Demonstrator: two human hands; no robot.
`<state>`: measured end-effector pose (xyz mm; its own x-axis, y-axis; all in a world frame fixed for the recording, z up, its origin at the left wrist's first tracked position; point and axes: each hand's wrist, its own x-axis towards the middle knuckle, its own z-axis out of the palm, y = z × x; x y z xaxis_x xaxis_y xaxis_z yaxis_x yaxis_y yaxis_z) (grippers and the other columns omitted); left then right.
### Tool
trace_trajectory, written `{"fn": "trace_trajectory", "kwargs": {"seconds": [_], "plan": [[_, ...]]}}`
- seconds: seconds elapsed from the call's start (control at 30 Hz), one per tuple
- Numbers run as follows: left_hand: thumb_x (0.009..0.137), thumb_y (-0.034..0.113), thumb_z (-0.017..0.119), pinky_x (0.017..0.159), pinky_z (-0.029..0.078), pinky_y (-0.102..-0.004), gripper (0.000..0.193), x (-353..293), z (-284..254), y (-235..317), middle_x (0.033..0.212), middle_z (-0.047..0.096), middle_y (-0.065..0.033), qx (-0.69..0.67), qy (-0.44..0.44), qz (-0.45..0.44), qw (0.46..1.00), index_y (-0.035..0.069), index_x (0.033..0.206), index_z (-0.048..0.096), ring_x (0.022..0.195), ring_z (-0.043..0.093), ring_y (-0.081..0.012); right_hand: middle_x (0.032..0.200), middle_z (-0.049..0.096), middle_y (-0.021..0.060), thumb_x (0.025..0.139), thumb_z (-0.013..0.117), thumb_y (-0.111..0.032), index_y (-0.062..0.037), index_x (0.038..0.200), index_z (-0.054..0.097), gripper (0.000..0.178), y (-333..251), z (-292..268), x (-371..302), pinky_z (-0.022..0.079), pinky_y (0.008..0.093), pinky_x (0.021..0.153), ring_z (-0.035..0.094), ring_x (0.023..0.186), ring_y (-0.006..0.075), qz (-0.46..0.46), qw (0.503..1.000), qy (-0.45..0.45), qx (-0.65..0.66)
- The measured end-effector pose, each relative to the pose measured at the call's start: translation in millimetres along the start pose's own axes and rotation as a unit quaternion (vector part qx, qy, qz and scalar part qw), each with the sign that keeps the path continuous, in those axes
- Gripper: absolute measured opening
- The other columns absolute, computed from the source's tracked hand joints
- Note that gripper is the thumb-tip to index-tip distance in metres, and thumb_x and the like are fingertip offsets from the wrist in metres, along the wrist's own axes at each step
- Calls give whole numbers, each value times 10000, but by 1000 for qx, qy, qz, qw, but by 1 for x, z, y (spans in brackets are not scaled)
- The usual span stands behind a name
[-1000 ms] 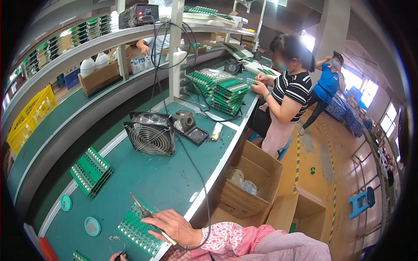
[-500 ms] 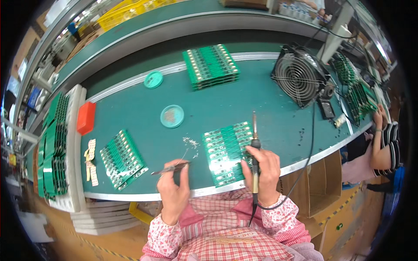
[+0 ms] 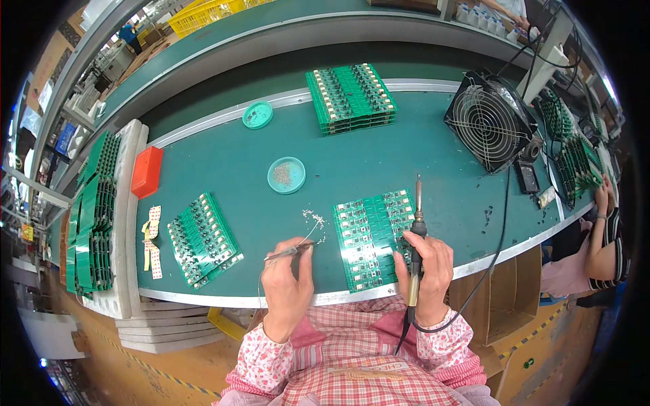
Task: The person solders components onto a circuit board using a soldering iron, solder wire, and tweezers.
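Observation:
My left hand is closed on a pair of dark tweezers, held over the near side of the bench. A thin pale wire, probably solder, runs by the same hand. Gripped in my right hand is a soldering iron, tip pointing up and away from me. The iron stands over the right edge of a green circuit board panel that lies flat in front of me. Tiny pale components are scattered between the panel and my left hand.
Stacked panels stand at the back and left. Two turquoise dishes and a red box are beyond my left hand. A fan stands far right; the iron's cable crosses the front edge. A co-worker's arm is at right.
The whole view has shifted, so the bench appears further right. My left hand has moved slightly nearer the scattered components, while both hands keep their tools.

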<state>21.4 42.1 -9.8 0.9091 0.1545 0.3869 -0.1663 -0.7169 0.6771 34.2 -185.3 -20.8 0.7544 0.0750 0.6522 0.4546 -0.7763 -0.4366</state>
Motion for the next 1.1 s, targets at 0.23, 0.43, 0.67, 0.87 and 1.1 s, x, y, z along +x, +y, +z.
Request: {"fn": "trace_trajectory", "kwargs": {"seconds": [0.23, 0.43, 0.67, 0.87, 1.1], "plan": [[875, -6, 680, 733, 492, -395, 91, 2, 3, 0, 971, 700, -106, 4, 7, 0, 1000, 15, 964, 677, 795, 651, -316, 981, 620, 113, 779, 792, -98, -81, 1206, 662, 446, 1, 0, 2, 472, 417, 872, 624, 911, 293, 1, 1000, 1, -3], [926, -11, 640, 754, 513, -335, 84, 2, 0, 6, 949, 683, -135, 32, -12, -4, 999, -22, 1007, 659, 832, 675, -255, 976, 628, 102, 788, 793, -123, -97, 1183, 686, 411, -3, -4, 3, 482, 405, 859, 629, 906, 279, 17, 1000, 9, -2], [946, -26, 618, 774, 525, -314, 63, -3, -2, 6, 929, 680, -119, -12, -17, 9, 1000, -39, 1004, 639, 845, 684, -213, 931, 637, 91, 787, 785, -83, -94, 1193, 673, 421, 0, -2, 1, 480, 382, 788, 629, 845, 268, 21, 999, 25, 42], [925, -42, 638, 799, 538, -289, 97, -11, 5, 17, 952, 688, -124, -78, -59, 12, 995, -37, 1021, 645, 869, 693, -209, 900, 677, 107, 793, 758, 8, -48, 1146, 642, 376, 5, -5, -2, 497, 360, 686, 644, 751, 277, 21, 995, 44, 84], [897, -36, 665, 778, 534, -324, 119, -15, 7, 19, 982, 703, -126, -99, -90, 28, 991, -24, 1015, 658, 874, 692, -241, 899, 708, 104, 800, 739, 51, -39, 1090, 640, 319, 3, -4, -2, 503, 352, 650, 659, 723, 263, 20, 994, 49, 96]]}}
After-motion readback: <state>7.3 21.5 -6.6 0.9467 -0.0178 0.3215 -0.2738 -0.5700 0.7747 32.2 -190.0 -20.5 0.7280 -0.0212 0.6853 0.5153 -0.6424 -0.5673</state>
